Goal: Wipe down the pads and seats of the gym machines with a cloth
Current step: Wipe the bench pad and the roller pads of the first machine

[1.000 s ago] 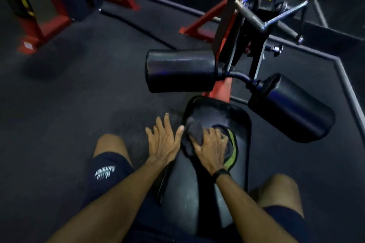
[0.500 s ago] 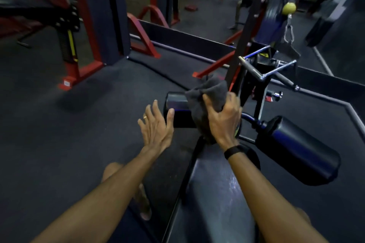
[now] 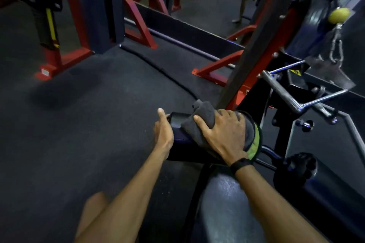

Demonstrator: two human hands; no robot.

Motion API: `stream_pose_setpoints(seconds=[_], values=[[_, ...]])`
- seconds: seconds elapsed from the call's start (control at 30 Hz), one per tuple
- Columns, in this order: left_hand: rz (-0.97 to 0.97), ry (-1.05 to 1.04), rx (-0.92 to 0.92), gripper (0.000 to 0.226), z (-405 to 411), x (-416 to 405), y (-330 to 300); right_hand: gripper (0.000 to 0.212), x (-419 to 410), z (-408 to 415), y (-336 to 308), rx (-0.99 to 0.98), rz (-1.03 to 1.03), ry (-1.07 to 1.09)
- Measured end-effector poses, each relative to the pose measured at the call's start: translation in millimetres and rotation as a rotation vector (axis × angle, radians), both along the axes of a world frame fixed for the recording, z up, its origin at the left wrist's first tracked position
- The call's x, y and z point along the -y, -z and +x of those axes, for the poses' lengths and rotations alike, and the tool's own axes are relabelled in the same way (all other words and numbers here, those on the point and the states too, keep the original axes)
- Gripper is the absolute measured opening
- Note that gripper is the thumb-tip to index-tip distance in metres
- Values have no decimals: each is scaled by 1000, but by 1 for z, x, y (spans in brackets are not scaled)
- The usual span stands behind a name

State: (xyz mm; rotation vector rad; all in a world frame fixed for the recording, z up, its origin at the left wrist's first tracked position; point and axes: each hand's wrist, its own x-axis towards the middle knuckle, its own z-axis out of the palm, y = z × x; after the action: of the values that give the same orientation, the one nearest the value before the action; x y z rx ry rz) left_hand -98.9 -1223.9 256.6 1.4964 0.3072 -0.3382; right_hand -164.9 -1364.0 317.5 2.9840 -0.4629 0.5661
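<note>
My right hand (image 3: 223, 134) lies spread over the cloth (image 3: 199, 122), fingers curled a little into its folds, pressing it onto the top of the left roller pad (image 3: 177, 124) near the middle of the frame; I judge that flat grip keeps the most fabric against the vinyl. My left hand (image 3: 163, 130) cups the pad's outer end, thumb up and over the edge, probably so that the roller cannot spin under the rubbing. The cloth is dark grey and bunched, with a green-edged layer showing under my wrist. The pad is glossy black and shows a bluish sheen. The seat (image 3: 223, 203) sits bottom centre, and the other roller pad (image 3: 325, 183) at lower right has nothing touching it.
</note>
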Motion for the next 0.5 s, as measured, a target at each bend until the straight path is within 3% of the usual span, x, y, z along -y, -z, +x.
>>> stream_pose_setpoints(seconds=[0.13, 0.2, 0.37, 0.5], values=[[-375, -100, -123, 80, -9, -4, -2, 58, -56, 31, 1, -66, 31, -137], [-419, -150, -113, 79, -13, -9, 1, 57, -76, 42, 3, -103, 49, -192], [-310, -81, -88, 80, -10, -7, -7, 52, -26, 12, -4, -50, 102, -261], [-62, -127, -49, 67, -8, 1, -5, 50, 57, -36, -17, 36, 231, -45]])
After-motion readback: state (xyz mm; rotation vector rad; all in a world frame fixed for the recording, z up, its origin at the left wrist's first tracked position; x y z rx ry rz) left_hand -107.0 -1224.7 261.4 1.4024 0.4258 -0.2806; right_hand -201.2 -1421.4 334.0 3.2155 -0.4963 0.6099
